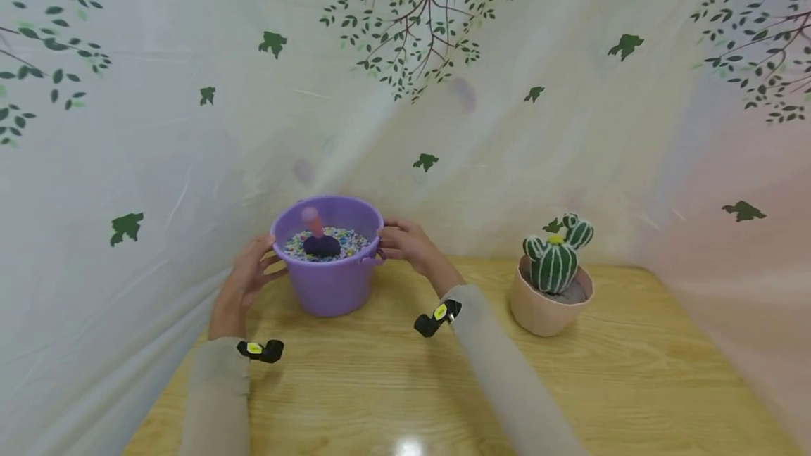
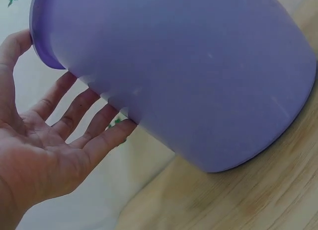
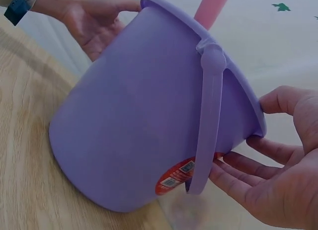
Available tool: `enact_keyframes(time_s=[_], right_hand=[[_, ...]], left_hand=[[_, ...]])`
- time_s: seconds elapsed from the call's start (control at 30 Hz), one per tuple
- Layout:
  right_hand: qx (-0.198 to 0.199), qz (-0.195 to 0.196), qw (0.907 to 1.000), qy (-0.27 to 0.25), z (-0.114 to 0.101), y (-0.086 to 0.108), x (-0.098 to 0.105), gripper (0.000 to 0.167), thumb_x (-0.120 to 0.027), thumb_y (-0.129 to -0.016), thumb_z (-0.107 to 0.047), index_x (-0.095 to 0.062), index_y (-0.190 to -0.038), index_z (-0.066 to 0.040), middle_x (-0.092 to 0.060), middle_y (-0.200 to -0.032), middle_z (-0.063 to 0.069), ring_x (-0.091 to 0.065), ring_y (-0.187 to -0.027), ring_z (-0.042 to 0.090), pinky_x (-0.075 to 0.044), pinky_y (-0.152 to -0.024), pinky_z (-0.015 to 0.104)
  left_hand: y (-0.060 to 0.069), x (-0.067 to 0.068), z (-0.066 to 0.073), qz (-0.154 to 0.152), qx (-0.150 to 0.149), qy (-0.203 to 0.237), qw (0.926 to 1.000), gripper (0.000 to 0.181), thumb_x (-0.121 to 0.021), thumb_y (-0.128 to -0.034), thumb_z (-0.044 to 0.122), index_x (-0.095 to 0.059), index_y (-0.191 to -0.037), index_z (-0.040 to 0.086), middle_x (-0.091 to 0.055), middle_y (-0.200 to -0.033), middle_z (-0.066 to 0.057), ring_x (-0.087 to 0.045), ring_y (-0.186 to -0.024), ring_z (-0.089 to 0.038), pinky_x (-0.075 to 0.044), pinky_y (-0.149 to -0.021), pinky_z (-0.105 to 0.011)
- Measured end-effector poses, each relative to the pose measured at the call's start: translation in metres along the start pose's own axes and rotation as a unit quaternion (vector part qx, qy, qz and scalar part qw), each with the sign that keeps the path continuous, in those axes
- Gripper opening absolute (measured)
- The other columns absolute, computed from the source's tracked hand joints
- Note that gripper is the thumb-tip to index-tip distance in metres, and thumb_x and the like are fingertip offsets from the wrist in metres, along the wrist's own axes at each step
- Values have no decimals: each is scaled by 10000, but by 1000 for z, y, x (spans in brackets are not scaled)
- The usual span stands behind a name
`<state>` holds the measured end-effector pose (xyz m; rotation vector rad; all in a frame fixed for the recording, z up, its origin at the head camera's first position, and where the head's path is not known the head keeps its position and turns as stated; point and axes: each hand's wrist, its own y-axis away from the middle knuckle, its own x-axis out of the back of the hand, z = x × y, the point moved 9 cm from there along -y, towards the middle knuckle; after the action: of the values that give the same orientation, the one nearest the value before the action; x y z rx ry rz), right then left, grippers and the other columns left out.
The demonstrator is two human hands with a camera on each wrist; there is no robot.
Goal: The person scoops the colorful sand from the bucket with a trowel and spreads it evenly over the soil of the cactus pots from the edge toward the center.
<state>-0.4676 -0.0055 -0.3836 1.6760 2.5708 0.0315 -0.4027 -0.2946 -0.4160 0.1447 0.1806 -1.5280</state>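
Note:
A purple bucket (image 1: 332,287) stands upright at the table's back left, holding small multicoloured pieces (image 1: 351,243) and a dark tool with a pink handle (image 1: 313,222). My left hand (image 1: 248,276) touches its left side; in the left wrist view the thumb is at the rim and spread fingertips rest on the wall (image 2: 189,76). On the right side, my right hand (image 1: 412,245) has its thumb on the rim and its fingers against the wall under it, as the right wrist view shows. The bucket's purple handle (image 3: 208,125) hangs down beside those fingers.
A knitted cactus (image 1: 554,266) in a pale pink pot (image 1: 545,315) stands on the wooden table (image 1: 380,385), right of my right forearm. Behind the table hangs a pale curtain (image 1: 393,118) printed with leaves and branches.

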Motion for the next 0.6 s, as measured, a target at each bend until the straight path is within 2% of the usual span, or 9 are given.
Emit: enact_keyframes(time_s=[0.27,0.43,0.6], right_hand=[[-89,432,9990,25,2,25,41,506,-611,-962,-127,-513,-1440,5,-552,-1438,285,-610,-1268,408,-510,-1075,527],[111,716,9972,166,1,40,72,494,-611,-969,-147,-522,-1427,18,-553,-1424,300,-683,-1140,317,-520,-1053,534],[288,822,9957,312,0,55,101,495,-593,-986,-169,-506,-1435,19,-527,-1446,299,-690,-1065,208,-517,-1055,541]], left_hand=[[-12,-41,-14,-109,108,-309,9994,321,-457,-1075,393,-454,-1304,168,-474,-1223,46,-573,-1111,-130,-556,-938,-303],[-22,-72,-23,-246,59,-323,9992,465,-450,-1078,389,-420,-1424,80,-479,-1347,-37,-558,-1173,-189,-530,-1032,-404],[-31,-104,-30,-437,-4,-262,9987,487,-443,-1079,371,-385,-1452,62,-440,-1460,-126,-522,-1247,-256,-464,-1118,-527]])
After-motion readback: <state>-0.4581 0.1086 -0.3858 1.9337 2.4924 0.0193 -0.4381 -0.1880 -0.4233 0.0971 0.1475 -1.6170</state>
